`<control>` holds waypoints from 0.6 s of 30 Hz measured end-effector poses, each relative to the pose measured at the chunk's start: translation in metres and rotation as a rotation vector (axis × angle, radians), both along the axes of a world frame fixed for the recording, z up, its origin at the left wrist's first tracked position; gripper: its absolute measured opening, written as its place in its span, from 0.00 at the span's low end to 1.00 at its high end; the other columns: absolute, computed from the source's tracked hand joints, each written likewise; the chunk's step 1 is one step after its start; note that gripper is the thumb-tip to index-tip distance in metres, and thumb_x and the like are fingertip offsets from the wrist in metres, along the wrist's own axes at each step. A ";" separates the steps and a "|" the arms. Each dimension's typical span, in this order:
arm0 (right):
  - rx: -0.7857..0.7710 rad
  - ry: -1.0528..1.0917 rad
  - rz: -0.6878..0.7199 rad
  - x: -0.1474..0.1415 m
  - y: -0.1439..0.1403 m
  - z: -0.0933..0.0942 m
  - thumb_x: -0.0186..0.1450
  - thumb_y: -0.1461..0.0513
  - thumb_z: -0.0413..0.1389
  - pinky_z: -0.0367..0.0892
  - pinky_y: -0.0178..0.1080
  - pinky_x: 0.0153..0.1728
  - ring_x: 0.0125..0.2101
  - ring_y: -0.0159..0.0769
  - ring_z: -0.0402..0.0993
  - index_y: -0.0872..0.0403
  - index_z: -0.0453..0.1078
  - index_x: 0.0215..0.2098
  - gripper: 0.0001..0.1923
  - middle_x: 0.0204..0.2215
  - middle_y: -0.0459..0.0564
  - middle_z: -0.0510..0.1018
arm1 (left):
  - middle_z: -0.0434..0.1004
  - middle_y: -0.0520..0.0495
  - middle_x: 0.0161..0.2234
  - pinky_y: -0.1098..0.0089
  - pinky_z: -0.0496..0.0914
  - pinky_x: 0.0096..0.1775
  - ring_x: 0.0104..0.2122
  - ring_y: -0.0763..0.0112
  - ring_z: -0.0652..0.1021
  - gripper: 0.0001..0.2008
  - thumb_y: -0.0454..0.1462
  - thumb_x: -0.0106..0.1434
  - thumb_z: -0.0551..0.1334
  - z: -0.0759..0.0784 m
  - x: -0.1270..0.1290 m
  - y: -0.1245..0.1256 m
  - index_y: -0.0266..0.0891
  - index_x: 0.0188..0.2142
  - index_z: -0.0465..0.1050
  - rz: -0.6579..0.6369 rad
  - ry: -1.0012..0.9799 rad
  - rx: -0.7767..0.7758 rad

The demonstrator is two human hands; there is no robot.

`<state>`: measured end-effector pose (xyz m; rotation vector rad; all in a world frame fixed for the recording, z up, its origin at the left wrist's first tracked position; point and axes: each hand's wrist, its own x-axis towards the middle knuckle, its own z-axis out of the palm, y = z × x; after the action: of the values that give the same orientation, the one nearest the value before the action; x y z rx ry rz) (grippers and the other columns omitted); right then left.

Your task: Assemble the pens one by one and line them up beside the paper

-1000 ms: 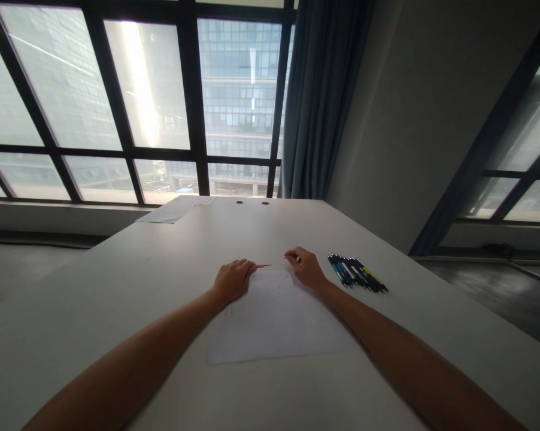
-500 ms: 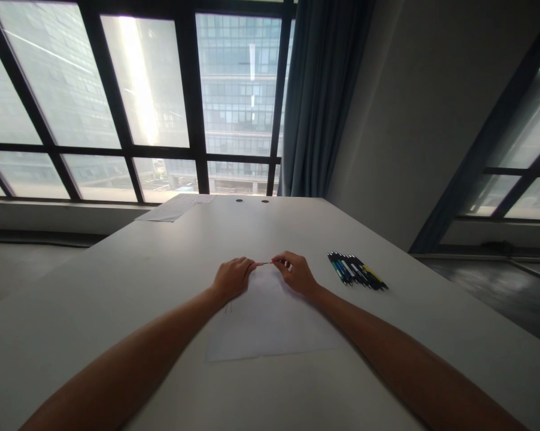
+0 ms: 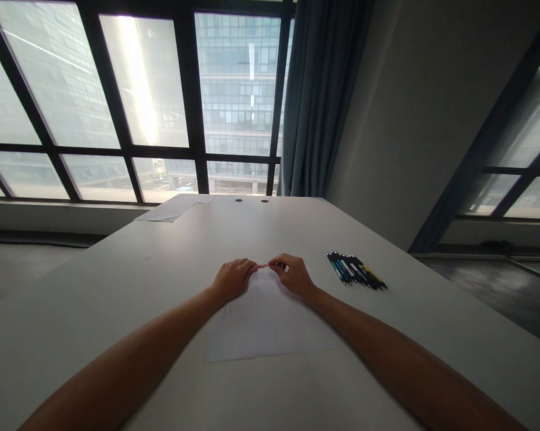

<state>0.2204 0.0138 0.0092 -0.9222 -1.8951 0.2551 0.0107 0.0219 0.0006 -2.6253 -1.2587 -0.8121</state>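
Note:
Over the far edge of a white sheet of paper [image 3: 270,329], my two hands meet at a thin, reddish, pen-like stick [image 3: 263,266]. Its left end is in the closed fingers of my left hand [image 3: 233,278], which rests at the paper's far left. The fingertips of my right hand [image 3: 294,277] pinch the other end. Most of the stick is hidden by fingers, so its exact kind is unclear. A few short dark pen strokes mark the paper beside my left wrist.
Several pens [image 3: 357,271], mostly black with some green, blue and yellow, lie side by side to the right on the white table [image 3: 184,251]. More papers [image 3: 166,209] lie at the far left corner. Two round dark discs are near the far edge, before the windows.
My right fingertips have shifted slightly left, closer to my left hand. The dark thin part that showed between the hands is now covered, and a reddish part shows there.

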 end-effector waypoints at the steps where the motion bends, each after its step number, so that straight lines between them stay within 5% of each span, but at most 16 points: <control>1: 0.007 -0.003 0.008 0.000 0.000 0.000 0.61 0.68 0.58 0.68 0.36 0.31 0.28 0.33 0.74 0.54 0.76 0.32 0.06 0.29 0.49 0.80 | 0.79 0.48 0.37 0.70 0.70 0.38 0.37 0.69 0.78 0.16 0.42 0.73 0.49 0.000 0.000 0.000 0.43 0.45 0.74 -0.002 0.003 -0.002; 18: -0.001 -0.067 -0.019 -0.006 -0.004 -0.002 0.60 0.68 0.56 0.69 0.36 0.34 0.29 0.35 0.74 0.53 0.73 0.31 0.05 0.28 0.48 0.79 | 0.78 0.47 0.36 0.70 0.70 0.37 0.36 0.68 0.78 0.15 0.42 0.72 0.49 0.003 0.001 -0.001 0.42 0.44 0.74 -0.032 0.089 -0.008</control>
<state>0.2147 0.0099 0.0074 -0.9595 -1.9463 0.2165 0.0120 0.0211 0.0032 -2.6619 -1.2025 -0.6874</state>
